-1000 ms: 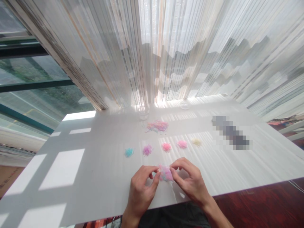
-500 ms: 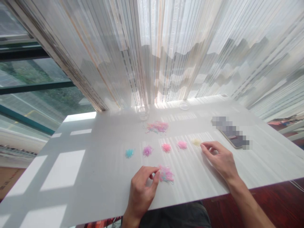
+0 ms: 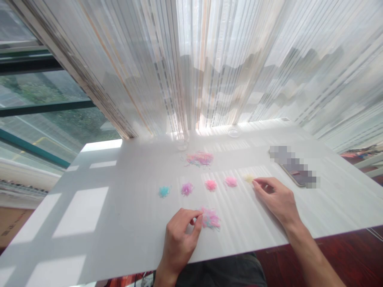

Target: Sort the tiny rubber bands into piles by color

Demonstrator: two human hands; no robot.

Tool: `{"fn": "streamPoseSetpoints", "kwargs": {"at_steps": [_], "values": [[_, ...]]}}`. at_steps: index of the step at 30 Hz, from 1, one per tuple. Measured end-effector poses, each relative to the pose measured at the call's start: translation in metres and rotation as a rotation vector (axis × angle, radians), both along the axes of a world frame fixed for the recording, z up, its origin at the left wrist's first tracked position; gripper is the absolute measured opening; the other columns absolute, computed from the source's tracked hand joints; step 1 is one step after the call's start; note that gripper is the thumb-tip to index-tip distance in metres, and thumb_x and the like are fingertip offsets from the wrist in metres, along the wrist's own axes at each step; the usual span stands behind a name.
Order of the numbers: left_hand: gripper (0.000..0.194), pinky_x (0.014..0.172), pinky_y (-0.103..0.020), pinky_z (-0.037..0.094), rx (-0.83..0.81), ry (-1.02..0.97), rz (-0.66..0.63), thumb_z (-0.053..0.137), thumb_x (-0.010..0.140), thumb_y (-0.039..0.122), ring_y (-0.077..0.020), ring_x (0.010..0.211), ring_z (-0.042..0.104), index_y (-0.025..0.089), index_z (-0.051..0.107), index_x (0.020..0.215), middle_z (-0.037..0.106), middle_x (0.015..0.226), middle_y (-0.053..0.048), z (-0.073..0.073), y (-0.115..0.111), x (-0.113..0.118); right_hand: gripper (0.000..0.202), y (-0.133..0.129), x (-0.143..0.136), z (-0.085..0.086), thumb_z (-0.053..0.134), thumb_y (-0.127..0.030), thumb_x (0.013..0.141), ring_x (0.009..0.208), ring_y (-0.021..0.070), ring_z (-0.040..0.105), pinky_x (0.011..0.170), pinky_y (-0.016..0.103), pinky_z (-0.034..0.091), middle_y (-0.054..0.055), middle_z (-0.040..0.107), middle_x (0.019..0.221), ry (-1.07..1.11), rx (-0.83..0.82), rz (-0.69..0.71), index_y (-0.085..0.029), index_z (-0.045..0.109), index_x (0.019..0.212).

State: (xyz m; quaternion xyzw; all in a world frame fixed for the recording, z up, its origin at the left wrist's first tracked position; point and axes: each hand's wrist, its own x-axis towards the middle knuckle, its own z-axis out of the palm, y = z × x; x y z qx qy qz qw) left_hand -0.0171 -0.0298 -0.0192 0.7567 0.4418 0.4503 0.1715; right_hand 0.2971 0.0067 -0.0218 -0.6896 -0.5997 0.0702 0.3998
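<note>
The near mixed heap [image 3: 212, 218] of fine strands — pink, purple and pale blue tangled together — lies on the white counter [image 3: 134, 235] just right of the left hand [image 3: 183, 234], whose thumb and forefinger come together at its left edge. The same heap sits to the left of the right hand [image 3: 277, 199] and nearer the person, well apart from it. The right hand reaches farther out, thumb and fingertips drawn toward each other at the right edge of the pale yellow heap [image 3: 248, 179], the last in a row. Both hands are bent into a pinching shape, but the tips are too small to tell whether either one grips any strands. Leftward from the yellow one, along the same row, come the light pink heap [image 3: 231, 182], the coral heap [image 3: 211, 185], the purple heap [image 3: 187, 189] and the teal heap [image 3: 164, 191], each apart from its neighbours. Beyond the row, a wider far mixed heap [image 3: 200, 159] spreads out, with a clear container [image 3: 181, 141] just behind it to the left and a clear disc [image 3: 233, 132] near the far edge. A phone [image 3: 295, 172], partly pixelated, lies beyond the right hand, to its right.
</note>
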Motion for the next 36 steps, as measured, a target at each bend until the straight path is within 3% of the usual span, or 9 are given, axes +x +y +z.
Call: {"fn": "streamPoseSetpoints", "kwargs": {"at_steps": [4, 9, 13, 17, 20, 26, 36], "values": [[0.010, 0.066, -0.025, 0.053, 0.007, -0.007, 0.000, 0.063, 0.098, 0.015, -0.0143, 0.066, 0.065, 0.020, 0.071, 0.099, 0.071, 0.079, -0.001, 0.001, 0.000, 0.000, 0.038, -0.001, 0.001, 0.000, 0.061, -0.055, 0.093, 0.061, 0.0183, 0.064, 0.064, 0.034, 0.055, 0.006, 0.075, 0.081, -0.011, 0.017, -0.009, -0.021, 0.075, 0.086], [0.012, 0.068, -0.025, 0.054, 0.008, -0.018, 0.052, 0.061, 0.099, 0.015, -0.0143, 0.068, 0.064, 0.020, 0.072, 0.102, 0.072, 0.082, -0.002, 0.000, 0.000, 0.000, 0.026, -0.008, -0.009, 0.003, 0.062, -0.043, 0.097, 0.064, 0.0180, 0.064, 0.065, 0.032, 0.055, 0.004, 0.073, 0.081, -0.061, 0.179, 0.024, -0.021, 0.073, 0.088], [0.014, 0.068, -0.025, 0.054, 0.002, -0.027, 0.102, 0.059, 0.100, 0.015, -0.0148, 0.071, 0.065, 0.020, 0.071, 0.106, 0.072, 0.084, -0.002, -0.001, 0.000, -0.001, 0.009, -0.022, -0.040, 0.009, 0.064, -0.026, 0.097, 0.068, 0.0173, 0.064, 0.066, 0.030, 0.055, 0.003, 0.072, 0.082, -0.012, 0.210, 0.222, -0.022, 0.070, 0.092], [0.014, 0.070, -0.026, 0.054, -0.011, -0.024, 0.124, 0.060, 0.099, 0.014, -0.0151, 0.072, 0.064, 0.021, 0.069, 0.108, 0.071, 0.086, -0.002, -0.002, 0.001, -0.002, 0.010, -0.034, -0.080, 0.010, 0.061, -0.019, 0.099, 0.077, 0.0177, 0.068, 0.070, 0.029, 0.057, 0.004, 0.070, 0.088, 0.103, 0.128, 0.490, -0.022, 0.070, 0.098], [0.015, 0.075, -0.030, 0.055, -0.026, 0.015, 0.071, 0.062, 0.097, 0.014, -0.0177, 0.080, 0.064, 0.021, 0.068, 0.108, 0.070, 0.091, -0.003, 0.000, 0.001, -0.002, 0.012, -0.037, -0.099, 0.007, 0.061, -0.016, 0.098, 0.081, 0.0179, 0.069, 0.072, 0.029, 0.058, 0.005, 0.069, 0.091, 0.162, 0.096, 0.597, -0.023, 0.070, 0.102], [0.014, 0.082, -0.039, 0.051, 0.007, 0.182, 0.021, 0.064, 0.092, 0.014, -0.0239, 0.092, 0.061, 0.023, 0.070, 0.102, 0.067, 0.098, -0.006, 0.002, 0.001, 0.001, 0.014, -0.036, -0.108, -0.002, 0.064, -0.015, 0.095, 0.080, 0.0173, 0.066, 0.073, 0.029, 0.057, 0.004, 0.065, 0.090, 0.182, 0.034, 0.660, -0.023, 0.071, 0.106], [0.016, 0.088, -0.041, 0.049, 0.004, 0.217, 0.047, 0.064, 0.094, 0.014, -0.0259, 0.100, 0.058, 0.023, 0.070, 0.106, 0.065, 0.106, -0.007, -0.002, 0.002, 0.001, 0.022, -0.033, -0.108, -0.003, 0.067, -0.016, 0.094, 0.084, 0.0186, 0.064, 0.075, 0.031, 0.055, 0.005, 0.064, 0.094, 0.162, -0.029, 0.706, -0.024, 0.070, 0.114]]}}
